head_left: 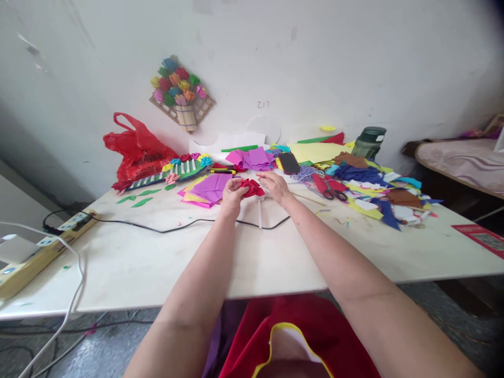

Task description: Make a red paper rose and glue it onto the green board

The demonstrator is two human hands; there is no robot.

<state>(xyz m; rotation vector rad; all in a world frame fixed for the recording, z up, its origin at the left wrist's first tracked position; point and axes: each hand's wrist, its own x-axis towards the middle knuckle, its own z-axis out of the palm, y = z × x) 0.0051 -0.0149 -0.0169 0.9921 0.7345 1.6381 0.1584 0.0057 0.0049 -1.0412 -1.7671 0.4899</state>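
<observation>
Both my hands meet over the middle of the white table (157, 268). My left hand (232, 197) and my right hand (275, 188) together hold a small crumpled red paper piece (252, 188), fingers pinched on its two sides. Just behind it lies a stack of purple, pink and yellow paper sheets (210, 190). A white stick-like object (260, 215) lies on the table under my hands.
A black cable (165, 229) crosses the table. Red-handled scissors (333, 191), a black phone (289, 163), a paper scrap pile (374, 189) and a green bottle (369, 142) are at the right. Left: red plastic bag (136, 149), power strip (43, 247). A paper flower craft (181, 94) hangs on the wall.
</observation>
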